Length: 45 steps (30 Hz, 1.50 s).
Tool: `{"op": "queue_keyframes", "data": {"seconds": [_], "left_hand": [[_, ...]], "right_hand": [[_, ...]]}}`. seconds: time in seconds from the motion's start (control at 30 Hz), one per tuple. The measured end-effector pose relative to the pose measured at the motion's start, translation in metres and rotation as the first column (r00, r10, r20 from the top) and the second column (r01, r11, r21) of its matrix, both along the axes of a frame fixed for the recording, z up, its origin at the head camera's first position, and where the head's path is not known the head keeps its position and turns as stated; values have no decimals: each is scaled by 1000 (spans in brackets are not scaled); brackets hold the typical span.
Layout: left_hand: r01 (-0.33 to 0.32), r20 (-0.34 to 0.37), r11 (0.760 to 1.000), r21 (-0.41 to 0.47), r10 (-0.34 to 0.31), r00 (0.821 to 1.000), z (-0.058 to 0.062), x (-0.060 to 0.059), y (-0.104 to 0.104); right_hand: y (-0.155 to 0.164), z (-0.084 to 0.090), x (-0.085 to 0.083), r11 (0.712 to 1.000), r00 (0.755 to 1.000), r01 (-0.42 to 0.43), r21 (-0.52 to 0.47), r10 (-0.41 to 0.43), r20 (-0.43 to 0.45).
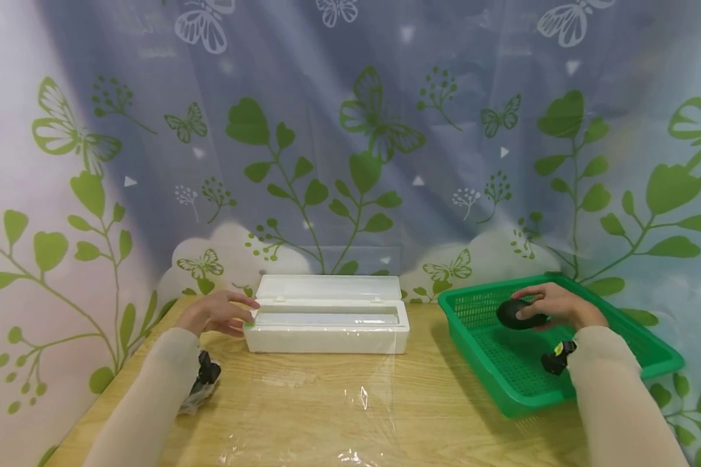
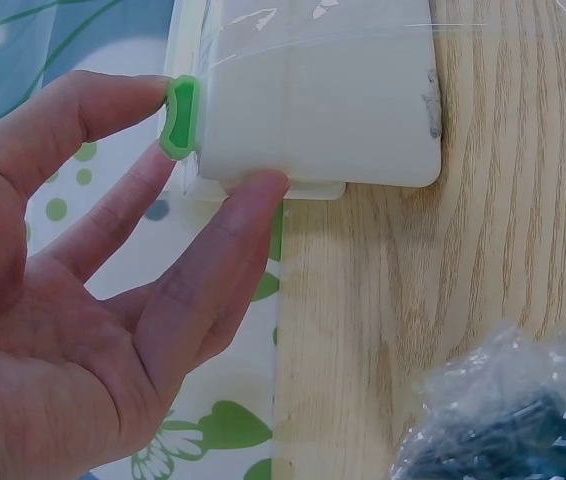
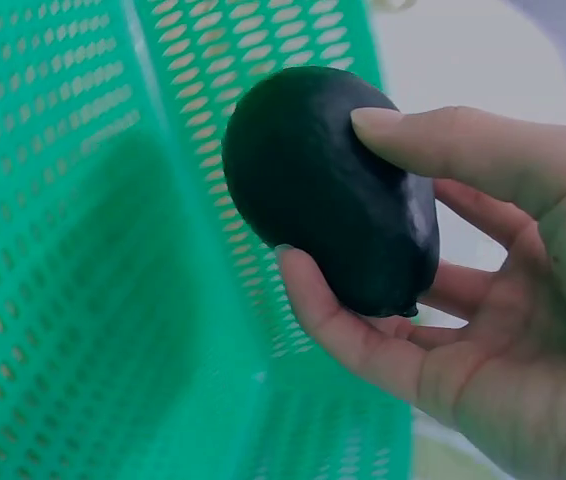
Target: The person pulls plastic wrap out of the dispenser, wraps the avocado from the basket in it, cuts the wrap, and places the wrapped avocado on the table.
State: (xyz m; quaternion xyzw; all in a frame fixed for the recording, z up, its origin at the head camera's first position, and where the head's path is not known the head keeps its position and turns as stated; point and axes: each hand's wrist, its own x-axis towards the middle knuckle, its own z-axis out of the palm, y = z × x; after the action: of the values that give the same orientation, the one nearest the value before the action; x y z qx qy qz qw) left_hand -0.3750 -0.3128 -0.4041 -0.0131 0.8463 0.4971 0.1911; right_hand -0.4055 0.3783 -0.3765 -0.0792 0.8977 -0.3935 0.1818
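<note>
One dark, smooth, egg-shaped avocado-like fruit [image 3: 328, 185] | above green perforated plastic basket [image 1: 654, 353] | our right hand [image 1: 557, 305] clasps it, thumb over top | we judge it firm, light, slippery; cup its broad middle | left hand [image 1: 217, 312], fingers straight, touches white plastic-wrap dispenser box [image 1: 327, 337].

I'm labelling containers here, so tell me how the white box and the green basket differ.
The white box is solid-walled, long and narrow, with a hinged lid standing open; the green basket is perforated mesh, wider and lidless. The left hand touches the box's end at a green tab; the right hand holds a dark avocado over the basket. Both sit on the wooden table.
</note>
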Motion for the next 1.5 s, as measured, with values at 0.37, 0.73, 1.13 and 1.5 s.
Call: {"op": "queue_keyframes", "data": {"seconds": [0.37,0.73,1.13,1.5], "left_hand": [[3,-7,1000,-2,-3,1000,-1,0,-3],[-2,-4,1000,10,2,1000,-2,-2,-3],[-18,-11,1000,9,18,1000,-3,2,-3],[-22,-17,1000,3,22,1000,-3,4,2]], "right_hand": [[-36,38,35,997,962,-58,-42,45,-269],[-92,56,84,988,938,-91,-126,43,-343],[-160,52,120,973,896,-211,-94,154,-418],[-211,20,141,949,846,-312,-40,258,-466]]}}
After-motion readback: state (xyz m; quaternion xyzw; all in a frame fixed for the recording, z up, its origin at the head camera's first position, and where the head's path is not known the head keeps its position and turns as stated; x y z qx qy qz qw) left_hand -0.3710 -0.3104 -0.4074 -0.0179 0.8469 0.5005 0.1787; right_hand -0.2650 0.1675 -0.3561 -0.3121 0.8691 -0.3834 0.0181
